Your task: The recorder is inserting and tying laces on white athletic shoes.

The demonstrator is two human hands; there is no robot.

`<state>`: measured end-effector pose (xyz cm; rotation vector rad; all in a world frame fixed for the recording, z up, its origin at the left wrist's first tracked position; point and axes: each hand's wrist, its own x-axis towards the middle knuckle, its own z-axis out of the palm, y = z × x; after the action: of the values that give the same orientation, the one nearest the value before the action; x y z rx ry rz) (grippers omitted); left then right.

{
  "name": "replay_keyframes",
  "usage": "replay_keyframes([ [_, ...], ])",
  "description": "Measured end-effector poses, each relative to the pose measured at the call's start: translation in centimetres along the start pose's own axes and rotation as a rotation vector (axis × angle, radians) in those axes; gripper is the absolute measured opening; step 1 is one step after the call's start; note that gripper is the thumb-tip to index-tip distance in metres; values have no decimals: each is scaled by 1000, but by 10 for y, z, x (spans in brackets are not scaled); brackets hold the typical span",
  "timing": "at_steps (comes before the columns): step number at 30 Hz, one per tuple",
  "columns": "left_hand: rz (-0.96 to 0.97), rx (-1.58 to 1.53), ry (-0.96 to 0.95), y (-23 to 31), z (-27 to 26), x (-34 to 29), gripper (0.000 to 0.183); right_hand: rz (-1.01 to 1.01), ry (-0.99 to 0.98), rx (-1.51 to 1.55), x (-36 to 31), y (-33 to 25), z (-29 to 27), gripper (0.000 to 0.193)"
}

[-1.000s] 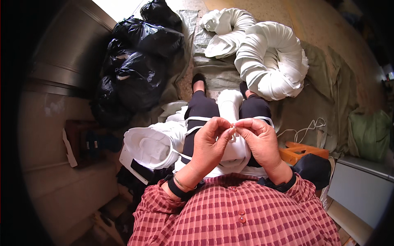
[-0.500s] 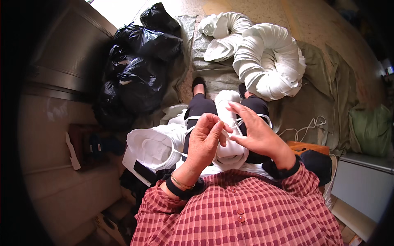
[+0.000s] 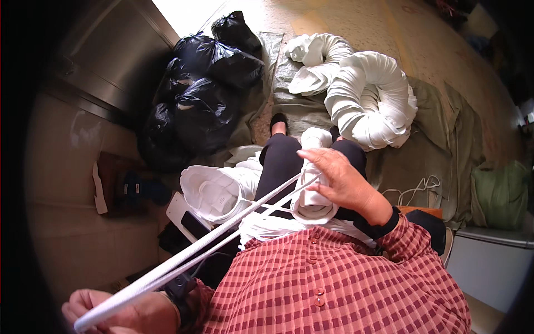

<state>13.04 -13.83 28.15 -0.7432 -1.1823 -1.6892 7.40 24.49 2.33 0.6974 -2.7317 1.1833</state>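
My left hand [image 3: 119, 312] is at the lower left, its fingers closed round the looped end of a white cord [image 3: 183, 257]. The doubled cord runs taut from there up to a roll of white cloth pieces [image 3: 314, 207] between my thighs. My right hand [image 3: 342, 181] rests against the right side of this roll, fingers stretched out and thumb apart, close to where the cord reaches it. Under the roll, on my lap, lies a bunch of loose white cords [image 3: 270, 229]. A nest of white cup-shaped cloth pieces [image 3: 208, 195] lies beside my left thigh.
Black plastic bags [image 3: 208, 106] are heaped at the far left. Ahead, coiled stacks of white cloth pieces [image 3: 370, 100] lie on a green-grey sheet [image 3: 439, 133]. To the right are a green sack [image 3: 500, 192] and a white box-like unit [image 3: 489, 267]. A dark phone [image 3: 192, 211] lies at my left.
My left hand has moved from above the roll down to the lower left, drawing the white cord out long and taut. My right hand has come down against the roll. The view has shifted slightly.
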Motion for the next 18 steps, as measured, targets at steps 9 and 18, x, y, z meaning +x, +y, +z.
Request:
replay_keyframes([
  [9,-578,700,-643,-154,45,-113,12,-86,125,2,-16,-36,26,26],
  [18,-769,490,-1260,-236,72,-241,16,-66,86,22,-25,-35,19,17],
])
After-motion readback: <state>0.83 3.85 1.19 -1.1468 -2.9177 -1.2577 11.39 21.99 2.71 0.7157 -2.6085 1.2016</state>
